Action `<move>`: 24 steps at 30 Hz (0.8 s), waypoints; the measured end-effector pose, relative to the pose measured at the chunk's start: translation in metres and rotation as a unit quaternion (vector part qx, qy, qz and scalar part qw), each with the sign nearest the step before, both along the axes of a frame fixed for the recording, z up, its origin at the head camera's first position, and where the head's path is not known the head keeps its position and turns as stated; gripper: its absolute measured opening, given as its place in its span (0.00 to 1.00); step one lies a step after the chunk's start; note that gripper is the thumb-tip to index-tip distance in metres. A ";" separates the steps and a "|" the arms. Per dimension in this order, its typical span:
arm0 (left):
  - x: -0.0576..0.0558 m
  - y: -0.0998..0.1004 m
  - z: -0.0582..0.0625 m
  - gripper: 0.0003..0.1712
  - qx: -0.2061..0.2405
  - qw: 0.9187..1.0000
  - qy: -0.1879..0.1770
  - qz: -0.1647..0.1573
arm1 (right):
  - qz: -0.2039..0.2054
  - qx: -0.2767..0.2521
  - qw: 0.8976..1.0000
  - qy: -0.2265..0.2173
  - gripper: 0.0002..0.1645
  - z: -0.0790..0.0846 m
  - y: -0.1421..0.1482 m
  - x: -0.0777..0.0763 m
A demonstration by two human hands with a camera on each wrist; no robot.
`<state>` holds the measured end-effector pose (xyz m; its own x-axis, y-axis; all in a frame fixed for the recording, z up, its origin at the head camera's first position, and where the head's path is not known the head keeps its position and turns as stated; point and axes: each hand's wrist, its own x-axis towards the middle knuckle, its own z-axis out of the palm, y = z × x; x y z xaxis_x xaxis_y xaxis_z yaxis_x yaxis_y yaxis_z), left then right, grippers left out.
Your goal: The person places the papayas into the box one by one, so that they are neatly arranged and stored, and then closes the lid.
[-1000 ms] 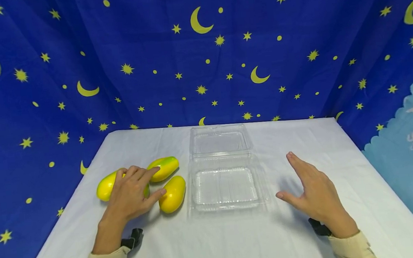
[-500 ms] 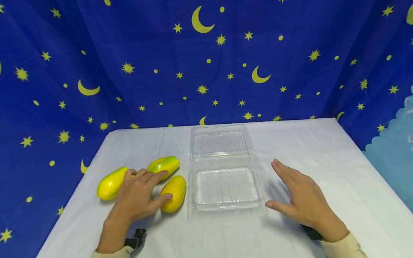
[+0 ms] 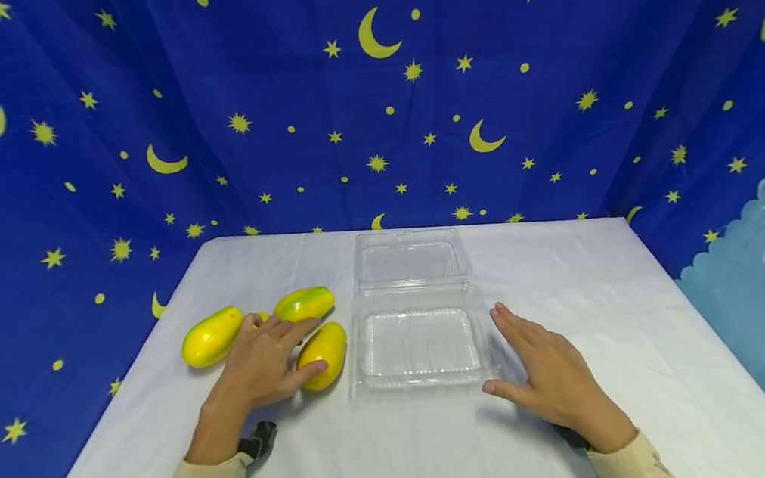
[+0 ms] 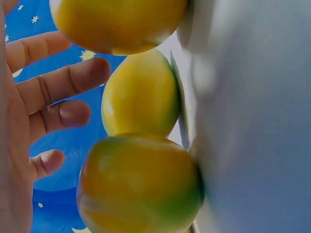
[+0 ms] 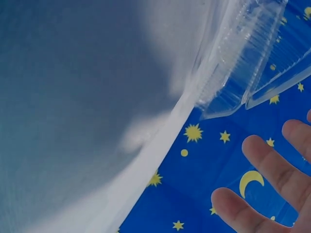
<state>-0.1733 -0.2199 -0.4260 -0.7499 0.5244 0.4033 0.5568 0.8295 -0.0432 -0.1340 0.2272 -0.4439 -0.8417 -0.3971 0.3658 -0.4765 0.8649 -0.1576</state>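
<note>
My left hand (image 3: pixel 262 365) hovers over a group of yellow mangoes with green patches. One mango (image 3: pixel 212 337) lies to its left, another (image 3: pixel 303 304) beyond its fingertips, and a third (image 3: pixel 323 356) by its thumb. A bit of yellow (image 3: pixel 263 317) shows behind the knuckles, mostly hidden. In the left wrist view, loosely bent fingers (image 4: pixel 73 82) stand beside the mangoes (image 4: pixel 141 184), gripping none. My right hand (image 3: pixel 550 378), thumb and fingers spread, holds nothing at the right side of a clear plastic clamshell box (image 3: pixel 422 381), whose lid lies back.
The box's lid (image 3: pixel 410 263) extends toward the far edge of the white-covered table (image 3: pixel 414 449). A blue curtain (image 3: pixel 301 87) with yellow stars and moons hangs behind and at the sides. A light blue panel (image 3: pixel 760 266) is at the right.
My right hand has moved left, up to the side of the box. My left hand has shifted slightly right over the mangoes, showing more of the left one. The mangoes and box stay put.
</note>
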 end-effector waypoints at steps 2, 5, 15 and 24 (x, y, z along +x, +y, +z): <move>0.000 0.001 -0.001 0.42 -0.003 1.000 -0.003 -0.001 | 0.001 0.006 1.000 -0.004 0.63 0.000 -0.002 0.001; -0.001 0.002 -0.003 0.42 -0.008 1.000 -0.006 -0.001 | 0.000 0.017 1.000 -0.008 0.62 0.000 -0.004 0.002; -0.003 0.005 -0.009 0.42 -0.015 1.000 -0.020 0.001 | -0.008 0.041 0.999 -0.022 0.60 -0.001 -0.006 0.004; -0.001 0.006 -0.010 0.43 -0.016 1.000 -0.022 -0.004 | -0.013 0.044 0.999 -0.024 0.56 -0.003 -0.009 0.004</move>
